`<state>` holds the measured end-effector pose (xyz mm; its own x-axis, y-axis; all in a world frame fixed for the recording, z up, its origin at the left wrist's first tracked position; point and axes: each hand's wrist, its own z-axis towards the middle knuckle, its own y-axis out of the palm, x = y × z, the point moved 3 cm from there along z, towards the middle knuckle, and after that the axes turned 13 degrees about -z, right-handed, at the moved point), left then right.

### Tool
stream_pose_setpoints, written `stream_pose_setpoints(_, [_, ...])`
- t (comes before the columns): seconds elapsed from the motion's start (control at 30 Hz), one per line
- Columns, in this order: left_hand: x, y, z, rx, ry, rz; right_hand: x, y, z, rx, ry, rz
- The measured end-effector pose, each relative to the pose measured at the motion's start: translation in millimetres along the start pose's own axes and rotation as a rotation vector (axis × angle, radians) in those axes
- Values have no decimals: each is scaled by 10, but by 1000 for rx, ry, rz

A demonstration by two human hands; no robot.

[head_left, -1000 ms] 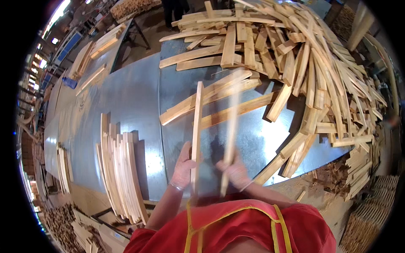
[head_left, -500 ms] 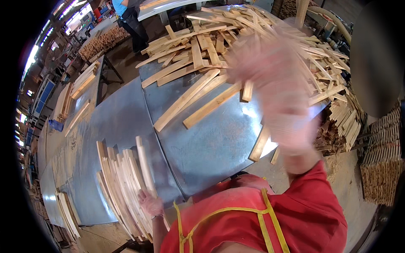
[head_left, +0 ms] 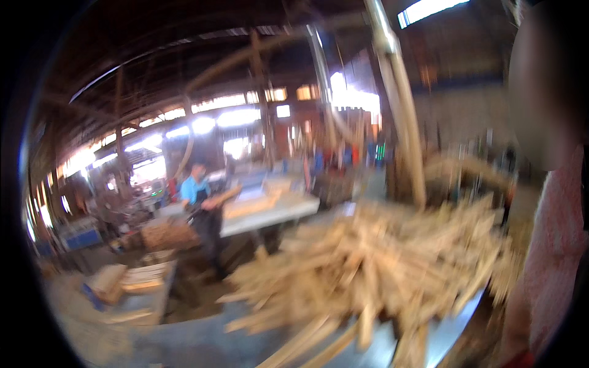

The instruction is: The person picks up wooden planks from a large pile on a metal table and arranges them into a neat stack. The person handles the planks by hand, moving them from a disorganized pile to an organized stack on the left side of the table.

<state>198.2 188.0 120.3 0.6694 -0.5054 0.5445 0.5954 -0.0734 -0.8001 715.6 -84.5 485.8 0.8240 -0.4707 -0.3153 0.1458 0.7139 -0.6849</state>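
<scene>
My raised right hand and forearm fill the far right edge of the view, close to the camera. Blur and the dark rim hide the fingers, so whether they hold anything does not show. My left hand is out of the picture. A big jumbled pile of light wooden slats lies on the metal table, left of my right arm. Several slats jut from the pile toward the near edge.
A person in a blue shirt stands beyond the pile, holding a board beside a pale worktable. Stacked boards rest on a side table at left. A thick hose and pipe descend behind the pile.
The view has swung up from the table to the wide workshop. My right arm has gone from above the pile to the right edge, and my left hand has left the picture.
</scene>
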Motion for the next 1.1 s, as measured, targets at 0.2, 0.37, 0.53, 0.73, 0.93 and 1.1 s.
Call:
stream_pose_setpoints(0.2, [1426,1683,1130,-384,176,-203,228,498,1203,22,-220,-113])
stream_pose_setpoints(0.37, [2150,3222,2800,-240,10,-343,588,2243,2174,-234,-356,321])
stream_pose_setpoints(0.53, [2611,4066,4266,-459,-249,-559,1937,4722,2326,-574,-95,524])
stream_pose_setpoints(0.73, [2062,4701,4476,-516,-629,-867,2390,6260,2163,-907,-34,-70])
stream_pose_setpoints(0.93, [2005,5062,4218,-655,135,-271,2332,6242,1008,-1032,112,295])
stream_pose_setpoints(1.1, [2171,4355,3723,-323,-246,-916,1653,5721,30,-922,692,1098])
